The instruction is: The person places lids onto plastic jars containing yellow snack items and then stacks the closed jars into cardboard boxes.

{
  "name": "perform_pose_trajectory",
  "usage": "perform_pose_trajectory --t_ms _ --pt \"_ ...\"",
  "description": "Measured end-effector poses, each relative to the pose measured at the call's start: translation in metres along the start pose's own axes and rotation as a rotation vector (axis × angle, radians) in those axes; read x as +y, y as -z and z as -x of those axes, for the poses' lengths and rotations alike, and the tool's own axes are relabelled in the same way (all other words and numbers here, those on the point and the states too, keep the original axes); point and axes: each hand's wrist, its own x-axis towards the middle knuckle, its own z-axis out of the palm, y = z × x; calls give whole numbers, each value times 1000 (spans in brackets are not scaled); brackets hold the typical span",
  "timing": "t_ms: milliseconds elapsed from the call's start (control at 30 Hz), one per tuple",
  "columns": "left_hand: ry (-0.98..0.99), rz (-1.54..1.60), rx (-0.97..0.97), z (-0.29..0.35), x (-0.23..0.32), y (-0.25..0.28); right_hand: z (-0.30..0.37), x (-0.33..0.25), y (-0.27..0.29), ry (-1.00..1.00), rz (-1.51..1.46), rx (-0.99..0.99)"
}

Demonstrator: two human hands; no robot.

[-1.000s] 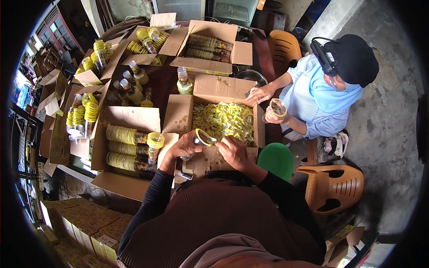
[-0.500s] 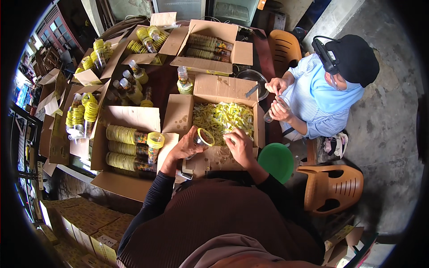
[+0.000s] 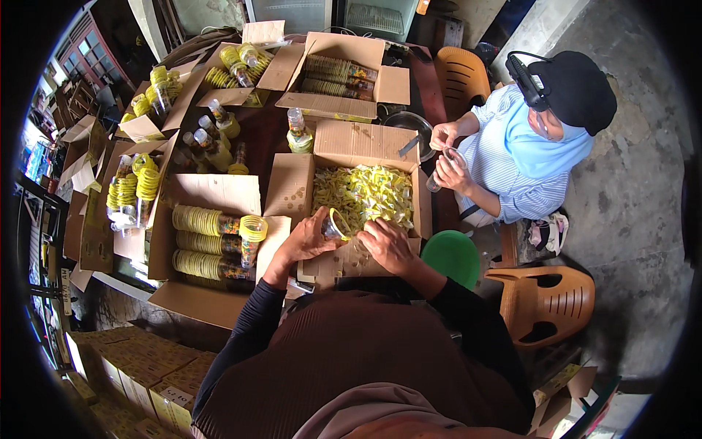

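Your left hand (image 3: 304, 237) holds a clear yellow-rimmed cup (image 3: 332, 229) above the near edge of an open carton (image 3: 358, 139), its fingers wrapped around the side and its mouth tilted toward your right. Your right hand (image 3: 387, 244), which half a second ago reached out over the heap of small yellow packets (image 3: 369, 192) in that carton, is now drawn back, fingertips bunched close beside the rim. Whether those fingers pinch a packet or nothing cannot be told; their grip is hidden by the hand itself. The change appears to shift the work from the heap to the cup, with both hands close together and the cup held steady by the left alone.

At your left, rows of stacked yellow-rimmed cups (image 3: 196, 244) lie in a second carton (image 3: 218, 189), one more stack (image 3: 251, 238) resting at its right side. A green basin (image 3: 455, 257) sits beyond your right wrist. Across the corner, a co-worker (image 3: 523, 157) in a striped top also has a cup (image 3: 455, 156) in hand; those hands, apart a second ago, now meet at its rim.
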Motion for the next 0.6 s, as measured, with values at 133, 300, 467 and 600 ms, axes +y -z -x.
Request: perform_pose_trajectory --t_ms 133,300,467,600 --pt "62 12 -31 2 0 -3 9 -4 -6 52 94 -41" --pt "-34 36 -2 4 -28 -9 14 -10 -19 -50 25 5" --pt "61 257 -71 5 -31 -8 5 -16 -22 -161 -106 54" --pt "-3 370 -40 1 -26 -5 7 -14 -31 -92 25 165"
